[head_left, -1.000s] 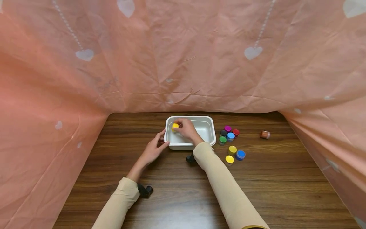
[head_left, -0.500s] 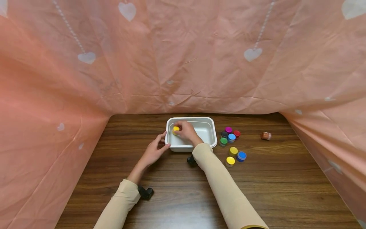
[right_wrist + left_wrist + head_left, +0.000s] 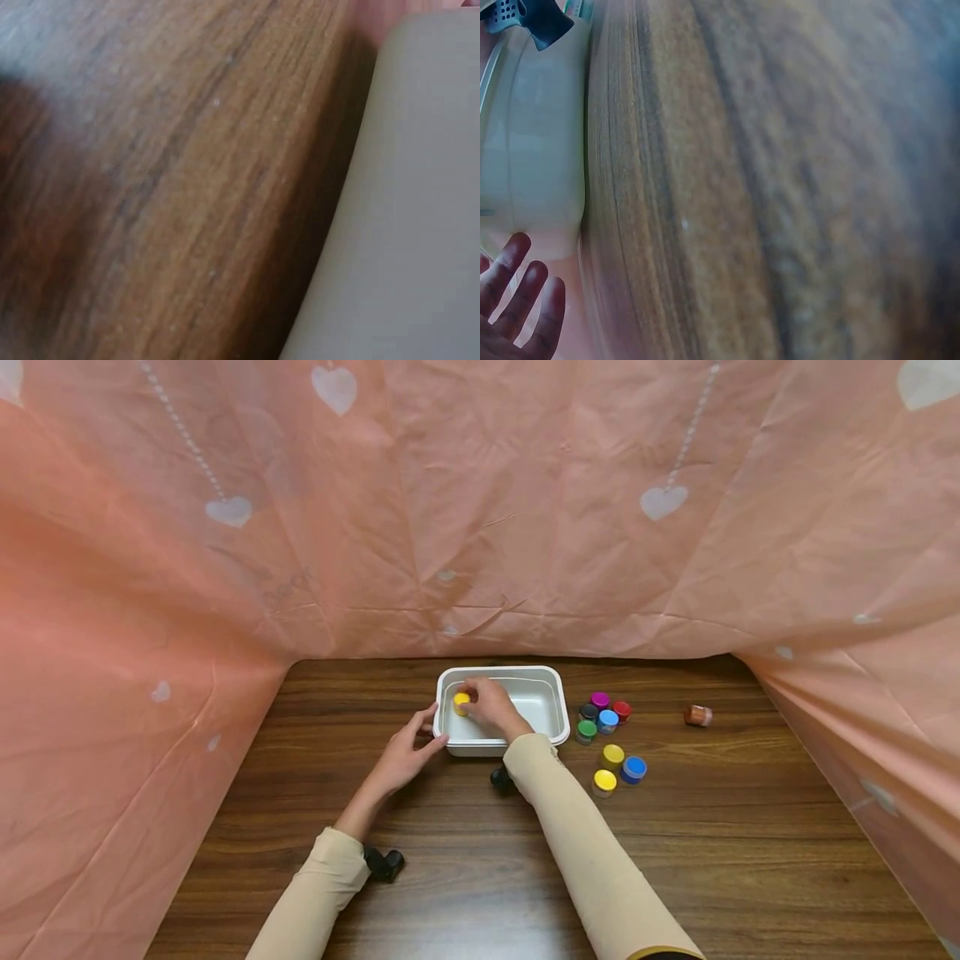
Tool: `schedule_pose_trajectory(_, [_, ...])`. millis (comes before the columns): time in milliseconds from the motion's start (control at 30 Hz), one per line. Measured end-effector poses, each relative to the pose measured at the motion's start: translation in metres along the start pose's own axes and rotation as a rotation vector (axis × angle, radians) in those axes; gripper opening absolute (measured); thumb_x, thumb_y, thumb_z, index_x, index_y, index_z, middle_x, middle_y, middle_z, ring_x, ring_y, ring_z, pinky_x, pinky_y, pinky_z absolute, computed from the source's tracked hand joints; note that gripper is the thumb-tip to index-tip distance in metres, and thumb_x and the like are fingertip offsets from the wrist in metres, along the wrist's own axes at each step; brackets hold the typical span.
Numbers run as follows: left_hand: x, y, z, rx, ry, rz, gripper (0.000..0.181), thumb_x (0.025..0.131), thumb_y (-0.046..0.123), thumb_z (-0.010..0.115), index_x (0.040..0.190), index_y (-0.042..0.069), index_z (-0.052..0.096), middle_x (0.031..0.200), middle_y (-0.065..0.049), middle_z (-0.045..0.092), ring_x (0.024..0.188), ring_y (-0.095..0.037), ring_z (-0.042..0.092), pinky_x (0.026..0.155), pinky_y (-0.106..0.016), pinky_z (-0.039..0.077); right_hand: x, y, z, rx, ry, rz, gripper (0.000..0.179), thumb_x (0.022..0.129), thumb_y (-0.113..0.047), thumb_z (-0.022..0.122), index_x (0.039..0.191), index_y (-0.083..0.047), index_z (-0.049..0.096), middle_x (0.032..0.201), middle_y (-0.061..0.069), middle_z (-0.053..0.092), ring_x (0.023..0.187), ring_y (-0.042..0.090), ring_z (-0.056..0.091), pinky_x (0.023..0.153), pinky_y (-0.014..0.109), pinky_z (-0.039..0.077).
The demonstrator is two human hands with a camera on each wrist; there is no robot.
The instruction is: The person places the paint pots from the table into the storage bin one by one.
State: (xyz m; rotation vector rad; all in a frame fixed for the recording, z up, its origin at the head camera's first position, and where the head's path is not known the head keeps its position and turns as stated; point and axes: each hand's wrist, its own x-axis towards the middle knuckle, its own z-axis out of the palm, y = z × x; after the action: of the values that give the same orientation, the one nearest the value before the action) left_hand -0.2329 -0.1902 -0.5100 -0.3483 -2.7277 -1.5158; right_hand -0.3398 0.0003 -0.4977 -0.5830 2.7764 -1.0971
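Observation:
Inside the white plastic tub (image 3: 540,703), near its left end, my right hand (image 3: 491,703) pinches a small jar with a yellow lid (image 3: 461,702) between thumb and fingers. My left hand (image 3: 401,760) rests against the tub's left end, thumb at the near corner and the other fingers spread along the side. The left wrist view has several of those fingers (image 3: 529,300) nearly straight beside the tub wall (image 3: 540,142). In the right wrist view only the tub's outer wall (image 3: 412,195) fills the right side; the jar is hidden there.
Right of the tub stands a cluster of small lidded jars (image 3: 607,721) in several colours. Nearer are two yellow-lidded jars (image 3: 604,782) and a blue one (image 3: 633,768). A brown jar (image 3: 698,716) lies on its side farther right. A pink curtain (image 3: 480,527) encloses the wooden table (image 3: 750,827).
The whole view shifts slightly between the first two frames. Both hands keep their places: the right on the yellow-lidded jar in the tub, the left at the tub's end.

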Motion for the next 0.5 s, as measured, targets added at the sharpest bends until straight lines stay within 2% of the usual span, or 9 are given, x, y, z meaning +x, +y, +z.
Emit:
schedule_pose_trajectory(300, [0.000,0.001,0.003,0.010,0.005,-0.005,0.062,0.102,0.028,0.067,0.158,0.016,0.042,0.117,-0.014,0.072,0.121,-0.032,0.064,0.102,-0.050,0.049,0.000,0.004,-0.007,-0.003,-0.037,0.000,0.030,0.097,-0.010,0.071,0.127,-0.003,0.070,0.119,0.014,0.072,0.113,0.027,0.066,0.102,0.038,0.052])
schedule_pose_trajectory(500, [0.000,0.002,0.003,0.022,-0.001,-0.009,0.064,0.103,0.028,0.066,0.159,0.015,0.039,0.118,-0.015,0.071,0.123,-0.033,0.063,0.104,-0.051,0.049,-0.008,0.001,-0.022,0.025,-0.014,-0.063,0.030,0.099,-0.010,0.067,0.129,-0.002,0.069,0.124,0.016,0.071,0.113,0.028,0.068,0.101,0.037,0.054])
